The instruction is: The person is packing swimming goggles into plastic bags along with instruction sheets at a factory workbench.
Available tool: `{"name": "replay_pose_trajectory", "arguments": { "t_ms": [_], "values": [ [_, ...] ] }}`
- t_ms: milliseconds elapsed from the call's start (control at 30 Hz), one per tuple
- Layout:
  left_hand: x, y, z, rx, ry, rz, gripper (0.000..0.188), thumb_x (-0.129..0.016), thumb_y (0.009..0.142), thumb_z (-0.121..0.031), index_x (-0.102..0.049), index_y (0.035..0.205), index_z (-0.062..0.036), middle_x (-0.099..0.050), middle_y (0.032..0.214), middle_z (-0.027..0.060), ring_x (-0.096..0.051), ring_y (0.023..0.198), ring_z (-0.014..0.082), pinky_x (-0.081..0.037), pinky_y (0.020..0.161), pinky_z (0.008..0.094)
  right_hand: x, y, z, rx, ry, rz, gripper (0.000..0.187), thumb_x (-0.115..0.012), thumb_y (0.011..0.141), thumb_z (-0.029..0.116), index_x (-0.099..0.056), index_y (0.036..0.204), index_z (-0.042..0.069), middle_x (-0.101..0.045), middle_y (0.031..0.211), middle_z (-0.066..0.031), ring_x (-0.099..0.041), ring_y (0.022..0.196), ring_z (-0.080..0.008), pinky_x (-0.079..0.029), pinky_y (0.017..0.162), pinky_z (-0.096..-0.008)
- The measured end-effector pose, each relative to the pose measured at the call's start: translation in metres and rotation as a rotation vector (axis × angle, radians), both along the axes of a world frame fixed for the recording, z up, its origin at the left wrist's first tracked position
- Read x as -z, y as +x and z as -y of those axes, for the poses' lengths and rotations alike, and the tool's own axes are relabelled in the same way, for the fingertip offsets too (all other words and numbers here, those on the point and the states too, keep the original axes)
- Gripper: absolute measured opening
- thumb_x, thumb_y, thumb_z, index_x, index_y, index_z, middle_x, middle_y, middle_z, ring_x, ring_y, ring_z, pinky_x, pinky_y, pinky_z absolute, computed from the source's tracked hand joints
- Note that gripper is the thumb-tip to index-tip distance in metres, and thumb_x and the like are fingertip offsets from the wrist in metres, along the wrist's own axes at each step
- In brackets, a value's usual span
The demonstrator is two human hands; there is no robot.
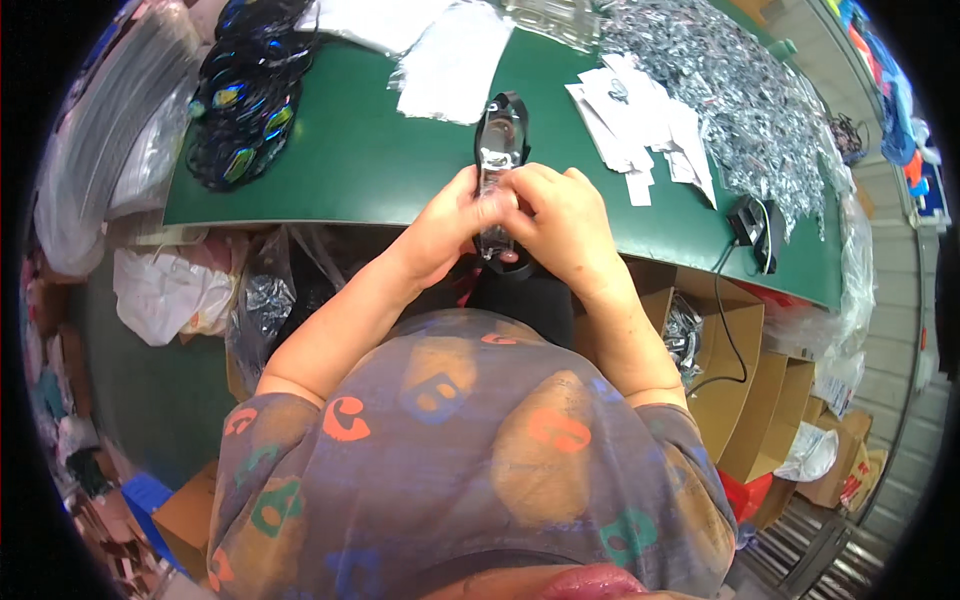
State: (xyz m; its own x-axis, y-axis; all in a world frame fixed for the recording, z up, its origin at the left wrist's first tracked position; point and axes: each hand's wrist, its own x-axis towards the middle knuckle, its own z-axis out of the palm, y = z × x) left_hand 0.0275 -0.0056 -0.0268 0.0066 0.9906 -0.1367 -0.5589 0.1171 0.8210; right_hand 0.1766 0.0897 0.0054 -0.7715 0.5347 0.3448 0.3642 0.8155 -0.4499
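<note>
Both hands meet at the near edge of the green table, closed on what looks like a pair of swimming goggles (500, 133) with black edging and a glossy, see-through front. My left hand (453, 222) grips its left side, thumb laid across the middle. From the other side my right hand (560, 215) pinches it with bent fingers. The goggles stand lengthwise, pointing away from me, with the far end showing above my fingers. My hands cover the middle, and a clear, shiny part shows below them.
On the green table (370, 150), black goggles (245, 125) lie heaped at left. White sheets (455, 65) lie at the back, folded papers (640, 115) at right. Beyond them spreads a large heap of small shiny packets (740, 100). A cabled black device (752, 225) sits near open cardboard boxes (735, 375).
</note>
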Motion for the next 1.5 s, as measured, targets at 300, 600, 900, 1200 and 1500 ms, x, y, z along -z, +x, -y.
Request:
{"name": "replay_pose_trajectory", "arguments": {
  "t_ms": [300, 600, 900, 1200, 1500],
  "values": [
    [0.009, -0.009, 0.028, 0.043, -0.053, 0.154, 0.058, -0.062, 0.1, -0.018, -0.037, 0.15, -0.0028, -0.063, 0.104, 0.0093, -0.065, 0.089, 0.0181, -0.055, 0.05, 0.0275, 0.013, 0.06, -0.031, 0.049, -0.516, -0.324, 0.023, -0.068, 0.098, 0.01, -0.071, 0.12, 0.004, -0.069, 0.094, 0.0011, -0.061, 0.077, -0.0067, -0.052, 0.07, -0.0234],
    [-0.009, 0.005, 0.028, 0.135, -0.092, 0.191, 0.057, -0.059, 0.1, -0.018, -0.035, 0.15, -0.0056, -0.059, 0.104, 0.0094, -0.062, 0.089, 0.0182, -0.055, 0.048, 0.0295, 0.043, 0.163, -0.174, 0.762, -0.02, -0.238, 0.026, -0.07, 0.094, 0.028, -0.075, 0.106, 0.005, -0.068, 0.095, -0.0111, -0.068, 0.086, -0.0241, -0.053, 0.079, -0.0362],
    [-0.009, 0.006, 0.025, 0.086, -0.11, 0.186, 0.058, -0.06, 0.099, -0.018, -0.036, 0.151, -0.0046, -0.06, 0.103, 0.0089, -0.063, 0.088, 0.0177, -0.054, 0.048, 0.0285, 0.039, 0.143, -0.185, 0.625, 0.206, 0.175, 0.038, -0.07, 0.085, 0.021, -0.07, 0.121, 0.01, -0.065, 0.111, -0.0134, -0.062, 0.11, -0.0334, -0.048, 0.094, -0.0483],
    [-0.004, 0.01, 0.019, 0.117, -0.129, 0.176, 0.058, -0.061, 0.099, -0.02, -0.037, 0.15, -0.006, -0.061, 0.105, 0.0085, -0.064, 0.089, 0.0176, -0.055, 0.049, 0.0294, 0.059, 0.144, -0.189, 0.65, 0.439, 0.061, 0.02, -0.072, 0.089, 0.022, -0.076, 0.107, 0.013, -0.066, 0.097, -0.0051, -0.063, 0.099, -0.0296, -0.045, 0.087, -0.0469],
    [-0.007, 0.014, 0.014, 0.099, -0.153, 0.18, 0.057, -0.062, 0.099, -0.02, -0.038, 0.149, -0.0057, -0.061, 0.104, 0.008, -0.064, 0.089, 0.0169, -0.054, 0.048, 0.0291, 0.048, 0.145, -0.188, 0.571, 0.485, -0.023, 0.024, -0.078, 0.085, 0.032, -0.069, 0.081, 0.01, -0.065, 0.084, -0.0022, -0.062, 0.083, -0.0258, -0.04, 0.081, -0.0418]
  ]
}}
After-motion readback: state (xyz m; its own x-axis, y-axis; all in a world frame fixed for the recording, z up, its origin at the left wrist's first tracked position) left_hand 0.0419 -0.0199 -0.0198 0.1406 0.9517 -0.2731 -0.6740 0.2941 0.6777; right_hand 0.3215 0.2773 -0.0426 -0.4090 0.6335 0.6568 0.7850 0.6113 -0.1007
